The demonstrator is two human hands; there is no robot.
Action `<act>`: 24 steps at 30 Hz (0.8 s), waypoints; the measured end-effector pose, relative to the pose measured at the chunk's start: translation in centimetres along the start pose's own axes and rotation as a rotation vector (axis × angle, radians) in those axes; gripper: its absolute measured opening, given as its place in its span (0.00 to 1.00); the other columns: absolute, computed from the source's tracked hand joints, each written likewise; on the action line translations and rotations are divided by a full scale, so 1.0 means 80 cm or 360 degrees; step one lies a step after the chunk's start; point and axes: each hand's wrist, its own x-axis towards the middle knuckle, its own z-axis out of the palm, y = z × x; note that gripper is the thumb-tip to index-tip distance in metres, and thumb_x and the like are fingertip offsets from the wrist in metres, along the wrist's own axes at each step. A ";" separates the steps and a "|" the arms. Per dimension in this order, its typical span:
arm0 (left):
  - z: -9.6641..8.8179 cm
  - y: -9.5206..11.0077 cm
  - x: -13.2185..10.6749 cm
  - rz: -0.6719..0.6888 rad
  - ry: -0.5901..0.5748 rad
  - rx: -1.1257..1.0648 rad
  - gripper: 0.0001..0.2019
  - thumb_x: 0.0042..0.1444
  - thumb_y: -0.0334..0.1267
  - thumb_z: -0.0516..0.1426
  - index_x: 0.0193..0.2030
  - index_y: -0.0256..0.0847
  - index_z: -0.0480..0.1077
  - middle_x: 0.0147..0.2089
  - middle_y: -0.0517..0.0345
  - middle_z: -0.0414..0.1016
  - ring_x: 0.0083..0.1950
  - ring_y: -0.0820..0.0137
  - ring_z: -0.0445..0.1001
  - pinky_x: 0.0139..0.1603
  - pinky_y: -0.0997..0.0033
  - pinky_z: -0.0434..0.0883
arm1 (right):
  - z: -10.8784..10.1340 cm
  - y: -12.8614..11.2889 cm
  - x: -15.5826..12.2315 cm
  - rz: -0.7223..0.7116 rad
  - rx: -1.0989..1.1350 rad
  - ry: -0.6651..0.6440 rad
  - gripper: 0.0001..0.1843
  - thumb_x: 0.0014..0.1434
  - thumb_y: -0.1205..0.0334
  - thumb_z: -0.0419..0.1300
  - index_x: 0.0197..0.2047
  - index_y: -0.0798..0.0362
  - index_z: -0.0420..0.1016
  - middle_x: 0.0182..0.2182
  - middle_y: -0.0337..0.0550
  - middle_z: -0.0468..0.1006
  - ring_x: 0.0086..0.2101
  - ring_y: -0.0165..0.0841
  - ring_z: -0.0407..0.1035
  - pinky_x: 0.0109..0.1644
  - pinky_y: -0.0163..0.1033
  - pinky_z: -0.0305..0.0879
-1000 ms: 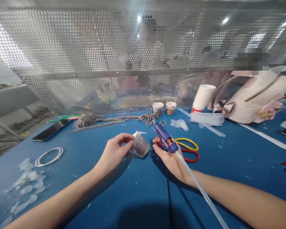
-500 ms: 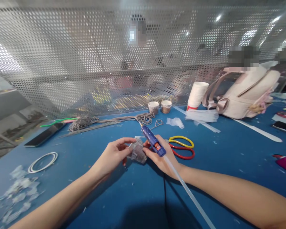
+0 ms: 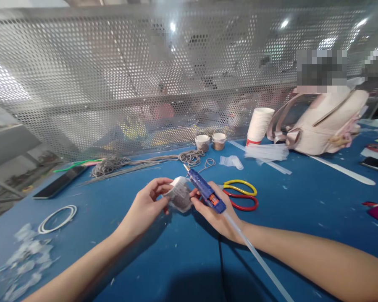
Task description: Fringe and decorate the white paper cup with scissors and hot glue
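Note:
My left hand (image 3: 146, 203) is closed on a small cup wrapped in grey cord (image 3: 178, 195), held just above the blue table (image 3: 302, 201). My right hand (image 3: 216, 212) grips a blue hot glue gun (image 3: 204, 191) with a long clear glue stick (image 3: 255, 258) trailing back toward me. The right thumb also touches the cup. The gun's nozzle points up and away, past the cup's top edge.
Yellow and red scissors (image 3: 241, 195) lie right of my hands. Grey cord (image 3: 145, 160), two small wrapped cups (image 3: 211, 141), a stack of paper cups (image 3: 258, 124), a pale backpack (image 3: 326, 121), a phone (image 3: 58, 182), white rings (image 3: 57, 216) and plastic scraps (image 3: 28, 260) surround them. A perforated metal screen (image 3: 113, 84) backs the table.
The right hand brought the glue gun in against the cup, and both hands now hold it together. The cup has been turned slightly in the left fingers.

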 end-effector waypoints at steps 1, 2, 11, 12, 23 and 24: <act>-0.004 0.000 0.002 0.0053 0.0025 0.0064 0.16 0.46 0.36 0.58 0.44 0.39 0.68 0.39 0.53 0.78 0.34 0.68 0.74 0.24 0.73 0.71 | -0.001 -0.002 0.000 0.0023 0.0044 0.0022 0.05 0.58 0.60 0.60 0.38 0.51 0.69 0.33 0.40 0.77 0.32 0.33 0.71 0.40 0.39 0.69; -0.007 -0.001 0.003 0.0111 0.0058 0.0143 0.15 0.46 0.35 0.57 0.44 0.39 0.69 0.40 0.53 0.78 0.36 0.67 0.75 0.26 0.72 0.71 | -0.001 -0.003 0.000 0.0056 0.0078 0.0042 0.06 0.58 0.60 0.60 0.38 0.51 0.69 0.33 0.40 0.77 0.32 0.32 0.71 0.39 0.39 0.69; -0.035 -0.011 0.015 0.0312 0.0064 0.0839 0.14 0.47 0.35 0.51 0.39 0.41 0.74 0.37 0.55 0.78 0.39 0.65 0.76 0.38 0.68 0.73 | -0.002 0.009 0.009 0.0315 0.0049 0.0204 0.07 0.56 0.56 0.60 0.35 0.50 0.71 0.29 0.37 0.75 0.29 0.33 0.70 0.36 0.40 0.69; -0.036 -0.010 0.015 0.0293 0.0045 0.0877 0.13 0.48 0.37 0.52 0.38 0.41 0.74 0.36 0.55 0.78 0.37 0.66 0.76 0.37 0.68 0.72 | -0.003 0.008 0.008 0.0362 0.0057 0.0202 0.07 0.55 0.56 0.61 0.35 0.50 0.71 0.29 0.37 0.75 0.28 0.33 0.70 0.35 0.39 0.68; -0.047 0.003 0.016 0.0346 -0.0081 0.1211 0.13 0.56 0.48 0.55 0.31 0.43 0.75 0.31 0.56 0.77 0.33 0.67 0.72 0.32 0.73 0.68 | -0.025 -0.002 -0.005 0.0407 -0.0014 -0.0157 0.05 0.53 0.65 0.59 0.36 0.51 0.72 0.28 0.38 0.74 0.28 0.32 0.66 0.29 0.36 0.62; -0.049 0.006 0.015 0.0311 -0.0084 0.1204 0.13 0.56 0.48 0.55 0.30 0.43 0.75 0.31 0.55 0.77 0.33 0.67 0.73 0.31 0.73 0.68 | -0.025 -0.003 -0.005 0.0438 -0.0022 -0.0235 0.04 0.53 0.65 0.58 0.35 0.51 0.71 0.27 0.36 0.73 0.26 0.31 0.64 0.28 0.35 0.61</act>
